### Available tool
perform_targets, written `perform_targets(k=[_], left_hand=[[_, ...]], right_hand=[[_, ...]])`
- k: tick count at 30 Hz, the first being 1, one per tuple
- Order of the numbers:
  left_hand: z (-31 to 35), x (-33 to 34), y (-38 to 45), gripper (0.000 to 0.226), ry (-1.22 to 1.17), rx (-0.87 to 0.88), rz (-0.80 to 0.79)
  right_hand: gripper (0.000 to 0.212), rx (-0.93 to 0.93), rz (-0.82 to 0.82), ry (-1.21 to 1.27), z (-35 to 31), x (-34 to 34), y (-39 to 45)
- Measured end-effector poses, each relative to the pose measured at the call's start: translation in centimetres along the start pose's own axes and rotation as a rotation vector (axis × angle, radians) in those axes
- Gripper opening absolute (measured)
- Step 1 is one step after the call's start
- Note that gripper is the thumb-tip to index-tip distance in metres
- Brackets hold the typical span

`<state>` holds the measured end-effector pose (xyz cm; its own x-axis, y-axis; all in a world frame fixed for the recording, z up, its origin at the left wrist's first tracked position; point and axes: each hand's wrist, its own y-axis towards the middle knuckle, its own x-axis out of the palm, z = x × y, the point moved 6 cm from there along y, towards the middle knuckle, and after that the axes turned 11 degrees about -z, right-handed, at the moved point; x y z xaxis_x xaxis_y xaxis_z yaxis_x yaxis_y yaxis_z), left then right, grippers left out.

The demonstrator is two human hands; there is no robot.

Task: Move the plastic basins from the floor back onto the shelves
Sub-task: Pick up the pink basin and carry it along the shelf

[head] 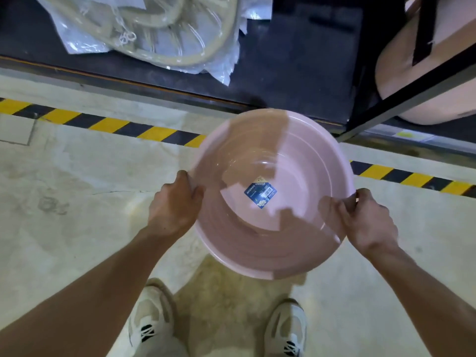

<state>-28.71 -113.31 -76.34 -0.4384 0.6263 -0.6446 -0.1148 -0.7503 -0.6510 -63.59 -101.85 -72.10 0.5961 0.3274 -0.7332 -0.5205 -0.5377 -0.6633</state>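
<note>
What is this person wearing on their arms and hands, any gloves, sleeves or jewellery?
Nothing shows on them. The left hand and right hand are bare, with no gloves, rings or watch in view, and both forearms are uncovered up to the frame edge, so no sleeve appears.

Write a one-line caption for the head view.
Both hands, left and right, hold a pink basin by its rim above the floor, before a dark shelf.

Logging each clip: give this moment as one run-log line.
left hand: grips rim | right hand: grips opposite rim | pink basin: held over floor, upright | shelf: ahead
</note>
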Motion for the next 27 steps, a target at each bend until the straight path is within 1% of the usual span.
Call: perform_targets(k=[3, 6, 8, 10, 13, 15, 16, 18, 20, 21, 22, 24, 27], left_hand=[[0.0, 2.2, 1.3, 0.031, 0.085, -0.026, -0.015], [-0.2, 4.2, 2.1, 0.037, 0.140, -0.037, -0.018], [-0.4, 5.2, 2.6, 0.037, 0.154, -0.068, -0.010], [-0.5, 6.1, 3.4, 0.034, 0.121, -0.094, -0.017], [-1.5, 7.2, 4.3, 0.035, -0.042, -0.168, -0.078], [-2.4, 7.8, 4.4, 0.044, -0.200, -0.200, -0.141], [-2.9, 8.1, 4.3, 0.049, -0.270, -0.209, -0.173], [-4.0, 9.0, 3.6, 0.059, -0.418, -0.231, -0.254], [-5.0, 10.6, 2.7, 0.070, -0.615, -0.280, -0.364], [-5.3, 11.4, 2.2, 0.073, -0.704, -0.292, -0.414], [-5.3, 12.0, 2.0, 0.072, -0.765, -0.288, -0.434], [-5.2, 12.4, 2.0, 0.066, -0.825, -0.262, -0.381], [-4.7, 12.1, 2.0, 0.060, -0.868, -0.221, -0.289]], right_hand=[[0.035, 0.024, -0.041, 0.008, 1.5, 2.3, 2.3], [0.032, 0.022, -0.066, 0.001, 2.7, 4.4, 4.3], [0.033, 0.022, -0.042, 0.001, 3.1, 5.4, 5.4], [0.037, 0.006, -0.006, 0.020, 3.3, 6.2, 6.4], [0.033, -0.004, -0.014, 0.081, 3.4, 7.0, 7.4], [0.034, 0.016, -0.065, 0.153, 3.6, 7.4, 7.8], [0.038, 0.034, -0.104, 0.217, 3.9, 7.9, 7.9], [0.052, 0.090, -0.191, 0.425, 4.7, 9.2, 7.7], [0.063, 0.154, -0.273, 0.654, 6.1, 11.2, 7.5], [0.061, 0.174, -0.301, 0.745, 6.5, 12.1, 7.4], [0.054, 0.175, -0.315, 0.810, 6.7, 12.6, 7.4], [0.042, 0.155, -0.301, 0.883, 6.7, 13.0, 7.4], [0.039, 0.106, -0.276, 0.912, 6.7, 12.7, 7.6]])
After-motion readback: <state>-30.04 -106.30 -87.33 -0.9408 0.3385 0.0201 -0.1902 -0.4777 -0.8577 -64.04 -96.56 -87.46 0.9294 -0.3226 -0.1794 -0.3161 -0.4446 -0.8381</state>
